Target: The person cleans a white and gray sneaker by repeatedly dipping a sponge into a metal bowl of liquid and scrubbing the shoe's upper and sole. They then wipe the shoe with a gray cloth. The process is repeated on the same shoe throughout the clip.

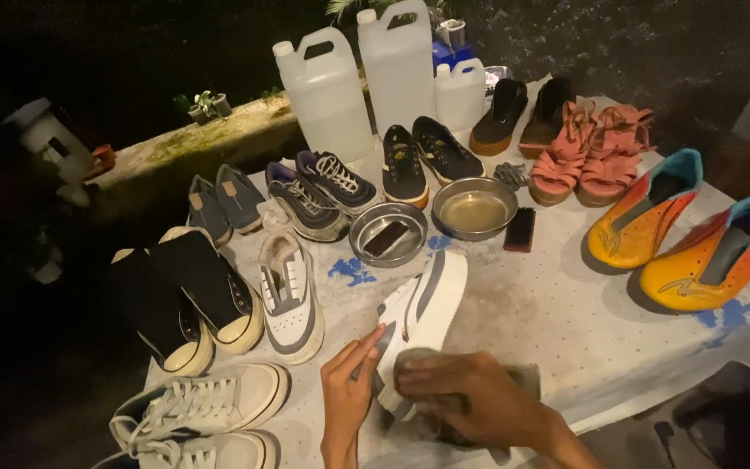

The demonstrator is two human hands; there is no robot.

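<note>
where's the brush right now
In the head view, the dark brush lies on the table right of the bowl of liquid, left of the orange shoes.

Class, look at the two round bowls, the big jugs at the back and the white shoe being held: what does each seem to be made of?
Round bowls: probably bare metal; grey with a dull shine. Jugs: likely translucent whitish plastic with moulded handles. White shoe: smooth upper, perhaps leather or synthetic, with a thick, rubber-like sole. The left hand steadies it; the right hand presses a grey cloth on it.
</note>
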